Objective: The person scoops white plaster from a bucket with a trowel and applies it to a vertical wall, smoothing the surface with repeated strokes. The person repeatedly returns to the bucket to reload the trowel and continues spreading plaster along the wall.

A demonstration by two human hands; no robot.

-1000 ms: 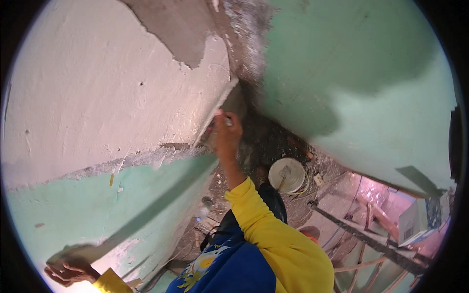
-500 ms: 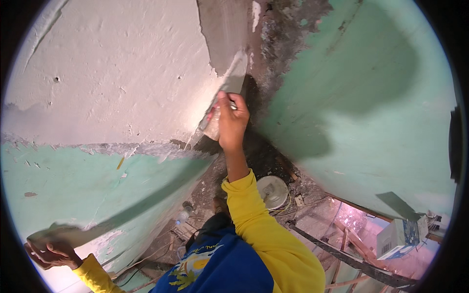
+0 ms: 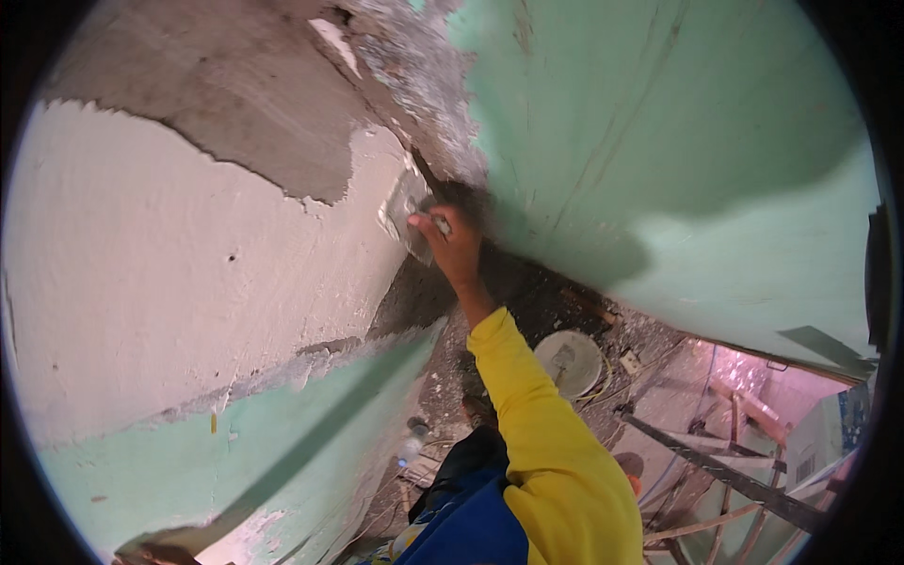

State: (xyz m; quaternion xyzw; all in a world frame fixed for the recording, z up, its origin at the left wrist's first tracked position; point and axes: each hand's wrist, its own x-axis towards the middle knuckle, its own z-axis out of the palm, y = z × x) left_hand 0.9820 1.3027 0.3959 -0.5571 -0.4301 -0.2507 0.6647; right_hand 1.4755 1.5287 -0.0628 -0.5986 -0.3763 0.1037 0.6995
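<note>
My right hand (image 3: 454, 250) is closed round the handle of a plastering trowel (image 3: 397, 215). The trowel's pale, plaster-smeared blade lies against the wall, close to the inside corner. Wet white plaster (image 3: 217, 273) covers much of this wall. Bare grey-brown render (image 3: 254, 104) shows above it, with a ragged border between the two. A darker bare patch (image 3: 410, 297) shows below the blade. Of my left hand (image 3: 160, 554), only a small part appears at the lower left rim, against the wall's green lower band; its fingers are cut off from view.
A green painted wall (image 3: 678, 160) meets the plastered wall on the right. On the littered floor stand a round bucket (image 3: 570, 365) and a clear bottle (image 3: 411, 446). A dark bar (image 3: 725, 480), wooden strips and a white box (image 3: 824, 443) are at the lower right.
My view has shifted, showing more bare render at the upper left. The trowel has turned, its blade now left of my right hand. My left hand has mostly slipped out of the lower edge.
</note>
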